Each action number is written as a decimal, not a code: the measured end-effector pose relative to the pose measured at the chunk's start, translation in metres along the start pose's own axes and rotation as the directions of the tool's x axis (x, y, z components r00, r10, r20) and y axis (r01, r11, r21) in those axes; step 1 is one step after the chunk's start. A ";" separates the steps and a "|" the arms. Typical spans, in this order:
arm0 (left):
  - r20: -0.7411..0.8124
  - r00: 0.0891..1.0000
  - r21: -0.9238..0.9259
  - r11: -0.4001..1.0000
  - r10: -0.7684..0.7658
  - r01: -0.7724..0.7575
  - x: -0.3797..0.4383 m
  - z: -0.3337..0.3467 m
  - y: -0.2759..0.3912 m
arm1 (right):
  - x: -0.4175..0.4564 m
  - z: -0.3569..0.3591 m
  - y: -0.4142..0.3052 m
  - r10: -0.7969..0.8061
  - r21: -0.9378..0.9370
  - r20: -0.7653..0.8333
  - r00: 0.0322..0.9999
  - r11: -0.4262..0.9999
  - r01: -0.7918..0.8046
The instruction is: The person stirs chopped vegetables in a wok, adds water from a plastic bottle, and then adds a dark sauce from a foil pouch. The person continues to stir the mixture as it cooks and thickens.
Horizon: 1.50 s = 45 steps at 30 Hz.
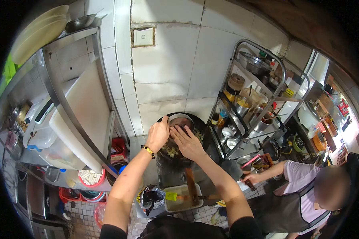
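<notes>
My left hand (pixel 158 134), with a beaded bracelet at its wrist, grips the rim of a round metal bowl (pixel 184 117). The bowl is tipped over a black wok (pixel 208 134). My right hand (pixel 188 144) lies across the bowl's near side, fingers stretched out and pointing into it. Dark reddish matter shows inside the bowl, too covered to name. Pale chopped food (pixel 172 150) lies in the wok below my hands. Nearer to me, a plastic tub (pixel 184 209) carries a wooden-handled brush or spatula with a green head (pixel 171 196), beside an opened foil bag (pixel 151 198).
At right, a metal rack (pixel 245 119) holds pots and condiments. A co-worker in an apron (pixel 275 206) stands close by, one hand holding a cleaver (pixel 232 168). At left, a steel shelf frame (pixel 59 107) holds a white cutting board (pixel 77 140); a red basin (pixel 92 178) contains white pieces.
</notes>
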<state>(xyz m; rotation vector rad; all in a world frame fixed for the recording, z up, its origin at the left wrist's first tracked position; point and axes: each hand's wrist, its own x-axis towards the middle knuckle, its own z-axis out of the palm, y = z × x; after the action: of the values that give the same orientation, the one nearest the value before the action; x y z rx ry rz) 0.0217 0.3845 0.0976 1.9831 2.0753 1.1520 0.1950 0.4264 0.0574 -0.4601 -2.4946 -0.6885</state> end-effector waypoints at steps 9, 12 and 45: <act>-0.019 0.998 0.292 0.955 0.055 -0.048 0.023 0.018 0.002 | 0.004 0.028 0.021 0.040 -0.038 -0.010 0.999 0.998 -0.040; -0.042 0.994 0.386 0.919 0.101 -0.077 0.028 0.026 -0.002 | -0.007 0.035 0.027 0.132 0.120 -0.053 0.990 0.985 -0.125; -0.407 0.869 0.471 0.880 0.282 -0.065 -0.016 0.058 -0.045 | -0.034 0.068 0.019 0.286 0.345 0.276 0.917 0.861 -0.373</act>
<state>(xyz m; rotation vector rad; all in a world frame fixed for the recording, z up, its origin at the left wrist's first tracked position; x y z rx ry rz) 0.0160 0.4022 0.0250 2.3192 2.6426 1.4100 0.2055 0.4729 -0.0045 -0.8206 -2.5677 0.0065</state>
